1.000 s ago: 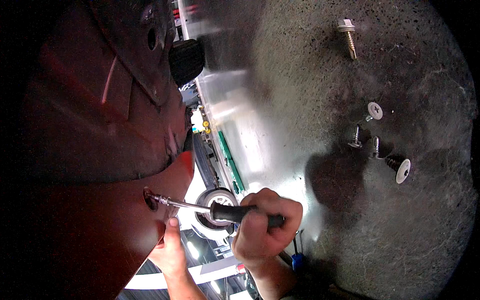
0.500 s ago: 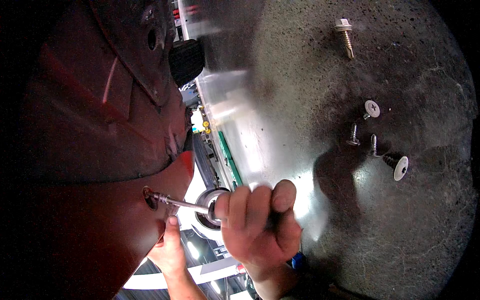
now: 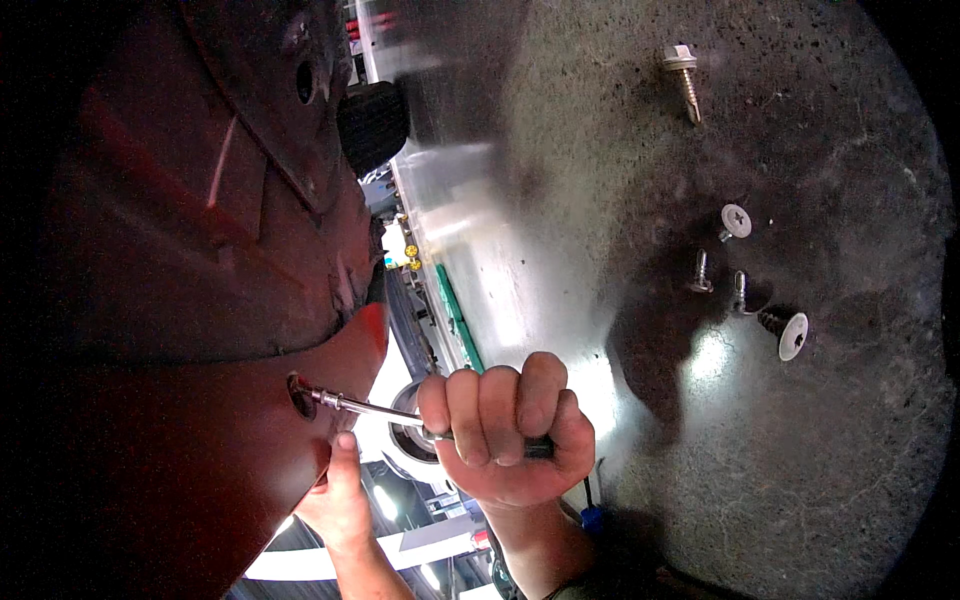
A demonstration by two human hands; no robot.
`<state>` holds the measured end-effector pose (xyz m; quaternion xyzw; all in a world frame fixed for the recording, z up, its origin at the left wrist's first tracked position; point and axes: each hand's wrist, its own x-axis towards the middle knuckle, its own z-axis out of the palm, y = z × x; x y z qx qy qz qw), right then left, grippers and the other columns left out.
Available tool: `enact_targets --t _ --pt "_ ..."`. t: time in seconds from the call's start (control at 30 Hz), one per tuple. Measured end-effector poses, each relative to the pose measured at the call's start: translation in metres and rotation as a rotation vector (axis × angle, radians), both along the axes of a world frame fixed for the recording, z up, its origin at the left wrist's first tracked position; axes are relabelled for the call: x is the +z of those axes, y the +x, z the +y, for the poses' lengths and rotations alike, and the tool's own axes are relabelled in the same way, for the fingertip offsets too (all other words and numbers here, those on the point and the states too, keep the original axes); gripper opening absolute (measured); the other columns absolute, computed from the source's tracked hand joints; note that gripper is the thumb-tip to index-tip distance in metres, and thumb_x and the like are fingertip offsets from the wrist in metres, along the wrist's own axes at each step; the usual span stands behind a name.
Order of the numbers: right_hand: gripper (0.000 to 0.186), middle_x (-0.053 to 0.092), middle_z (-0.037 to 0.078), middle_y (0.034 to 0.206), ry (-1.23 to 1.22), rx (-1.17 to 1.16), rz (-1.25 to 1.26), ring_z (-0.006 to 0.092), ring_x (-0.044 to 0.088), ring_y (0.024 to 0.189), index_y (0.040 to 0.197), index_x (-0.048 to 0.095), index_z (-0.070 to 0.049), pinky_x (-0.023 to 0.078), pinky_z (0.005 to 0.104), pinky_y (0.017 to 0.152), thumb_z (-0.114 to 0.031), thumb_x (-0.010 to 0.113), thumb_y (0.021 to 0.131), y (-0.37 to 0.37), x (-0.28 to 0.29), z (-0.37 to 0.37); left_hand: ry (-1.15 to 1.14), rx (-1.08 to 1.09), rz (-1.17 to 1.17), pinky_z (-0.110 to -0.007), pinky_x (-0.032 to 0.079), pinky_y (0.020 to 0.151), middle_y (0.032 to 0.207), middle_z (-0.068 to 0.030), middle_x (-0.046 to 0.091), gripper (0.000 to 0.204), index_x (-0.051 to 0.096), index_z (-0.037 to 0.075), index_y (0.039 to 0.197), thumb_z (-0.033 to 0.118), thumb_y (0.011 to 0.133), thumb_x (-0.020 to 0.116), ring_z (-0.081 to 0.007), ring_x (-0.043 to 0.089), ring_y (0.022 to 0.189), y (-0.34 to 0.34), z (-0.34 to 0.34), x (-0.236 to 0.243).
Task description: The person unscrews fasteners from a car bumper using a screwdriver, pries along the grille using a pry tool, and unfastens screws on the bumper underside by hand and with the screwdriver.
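My right hand [image 3: 510, 430] is wrapped round the dark handle of a nut driver [image 3: 383, 411], fingers curled toward me. The bright shaft runs left from the fist, and its socket end sits at a round hole [image 3: 300, 396] in a red body panel [image 3: 210, 450]. What the socket bears on inside the hole cannot be made out. Below the shaft, my left hand [image 3: 343, 500] grips the panel's lower edge, thumb up against it, its other fingers mostly hidden behind the panel.
On the grey concrete floor [image 3: 820, 450] to the right lie a hex-head screw [image 3: 683, 85], a washer-head screw [image 3: 736, 221], two small bolts and a black push fastener [image 3: 790, 335]. A dark underbody liner [image 3: 190, 190] fills the upper left. A blue-ended object [image 3: 593, 518] is by my right wrist.
My right fist has turned and shifted slightly left round the handle, and more of the palm side shows. The socket stays at the hole. My left hand has not moved.
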<state>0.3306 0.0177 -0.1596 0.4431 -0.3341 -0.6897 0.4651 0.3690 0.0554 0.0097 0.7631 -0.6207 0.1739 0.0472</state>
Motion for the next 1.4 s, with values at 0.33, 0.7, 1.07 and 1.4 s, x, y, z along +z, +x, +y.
enact_targets --t 0.33,0.7,1.07,1.4 --pt "0.042 0.05 0.003 0.077 0.096 0.053 -0.193 0.0197 0.047 0.073 0.091 0.049 -0.012 0.039 0.0401 0.077 -0.048 0.043 0.11 -0.002 0.004 0.003 -0.02 0.008 -0.033 -0.038 0.048 0.1 0.128 -0.0158 0.065 0.056 0.054 -0.006 0.137 0.012 0.09 0.079 -0.0251 0.063 0.112 -0.004 0.001 -0.002" --pt "0.07 0.059 0.01 0.071 0.413 0.694 0.37 0.0195 0.059 0.06 0.096 0.056 -0.002 0.053 0.0322 0.062 -0.064 0.026 0.109 0.01 0.013 0.017 -0.053 0.065 0.036 -0.037 0.05 0.096 0.123 -0.014 0.066 0.05 0.057 -0.005 0.132 0.01 0.09 0.078 -0.023 0.063 0.107 -0.003 -0.002 -0.002" --pt "0.038 0.06 0.014 0.082 0.761 0.549 0.999 0.0151 0.058 0.061 0.116 0.04 -0.005 0.053 0.0284 0.058 -0.043 0.043 0.111 0.025 0.016 0.025 -0.056 -0.025 0.095 -0.044 0.04 0.111 0.125 -0.0156 0.067 0.061 0.059 -0.004 0.132 0.024 0.085 0.084 -0.0275 0.062 0.115 -0.007 -0.005 -0.007" --pt "0.04 0.061 0.021 0.106 0.619 0.543 0.784 0.0202 0.062 0.082 0.124 0.042 -0.002 0.055 0.0353 0.076 -0.04 0.043 0.112 0.029 0.025 0.033 -0.053 0.029 0.107 -0.043 0.04 0.112 0.129 -0.0185 0.066 0.064 0.056 -0.006 0.136 0.02 0.085 0.082 -0.0283 0.063 0.117 -0.004 -0.005 -0.003"
